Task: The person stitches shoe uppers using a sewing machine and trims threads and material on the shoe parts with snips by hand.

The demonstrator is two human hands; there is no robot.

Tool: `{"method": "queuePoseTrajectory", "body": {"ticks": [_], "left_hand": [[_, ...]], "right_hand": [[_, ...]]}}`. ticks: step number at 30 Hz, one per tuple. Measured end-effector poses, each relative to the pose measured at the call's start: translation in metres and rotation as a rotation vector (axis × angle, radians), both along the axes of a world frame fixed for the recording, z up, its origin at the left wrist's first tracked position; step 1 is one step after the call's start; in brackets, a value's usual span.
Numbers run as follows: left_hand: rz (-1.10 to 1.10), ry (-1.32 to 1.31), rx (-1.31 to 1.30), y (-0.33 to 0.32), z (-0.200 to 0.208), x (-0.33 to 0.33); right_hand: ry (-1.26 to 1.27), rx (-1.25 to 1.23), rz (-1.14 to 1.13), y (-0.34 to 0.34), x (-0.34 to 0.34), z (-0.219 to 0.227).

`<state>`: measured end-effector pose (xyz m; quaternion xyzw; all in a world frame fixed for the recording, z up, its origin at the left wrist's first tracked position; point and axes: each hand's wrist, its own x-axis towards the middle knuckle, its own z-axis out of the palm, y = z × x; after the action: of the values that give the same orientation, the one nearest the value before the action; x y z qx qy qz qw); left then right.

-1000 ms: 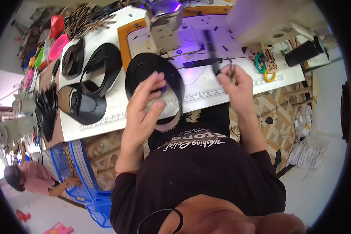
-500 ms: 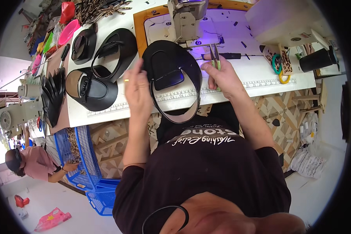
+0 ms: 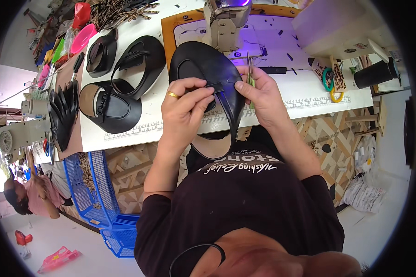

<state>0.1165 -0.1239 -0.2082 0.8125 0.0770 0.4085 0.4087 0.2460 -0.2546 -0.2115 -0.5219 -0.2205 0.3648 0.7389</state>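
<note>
A black shoe upper (image 3: 196, 57) with a light lining is held up over the front of the worktable, in front of the sewing machine (image 3: 219, 30). With thumb and fingers closed, my left hand (image 3: 184, 107) pinches the narrow strap (image 3: 212, 87) across its opening. My right hand (image 3: 267, 102) grips the right side of the upper, thumb on top. Green-handled thread snips (image 3: 250, 81) are tucked in that same hand, their tips pointing away from me. Part of the upper's opening is hidden behind my left fingers.
More black uppers (image 3: 120, 115) and a fan of black pieces (image 3: 62, 115) lie to the left. A ruler strip (image 3: 305, 101) runs along the table's front. Yellow and teal rings (image 3: 328, 79) and a black cylinder (image 3: 376, 72) are at right. Blue baskets (image 3: 101, 180) stand near a co-worker (image 3: 41, 191).
My left hand has come in to the right and now pinches the strap. My right hand has taken hold of the upper's side, and the upper has tilted. The co-worker has raised their hands.
</note>
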Motion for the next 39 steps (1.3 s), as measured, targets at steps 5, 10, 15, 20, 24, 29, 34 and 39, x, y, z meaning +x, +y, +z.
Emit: {"method": "queuePoseTrajectory", "body": {"ticks": [5,10,15,20,24,29,34,39], "left_hand": [[-0.017,0.051,0.156,-0.002,-0.001,0.000],[0.007,0.060,0.170,-0.005,0.001,-0.004],[0.001,0.018,0.207,-0.004,-0.001,-0.004],[0.000,-0.003,0.234,-0.001,-0.002,-0.004],[-0.067,0.091,0.310,0.001,0.010,-0.012],[0.061,0.230,0.497,-0.012,0.043,-0.022],[0.159,0.001,0.482,0.001,0.065,0.014],[0.138,-0.182,0.591,0.020,0.095,0.077]], "right_hand": [[-0.078,0.062,0.002,-0.006,-0.005,-0.002],[-0.127,0.052,0.047,-0.012,-0.008,0.003],[-0.142,0.063,0.042,-0.014,-0.010,0.005],[-0.132,0.083,0.043,-0.011,-0.009,0.006],[-0.124,0.115,0.066,-0.009,-0.009,0.010],[-0.018,0.177,0.102,-0.005,-0.009,0.035],[-0.035,0.229,0.122,0.012,0.019,0.079],[-0.254,0.236,-0.147,0.020,0.063,0.109]]}}
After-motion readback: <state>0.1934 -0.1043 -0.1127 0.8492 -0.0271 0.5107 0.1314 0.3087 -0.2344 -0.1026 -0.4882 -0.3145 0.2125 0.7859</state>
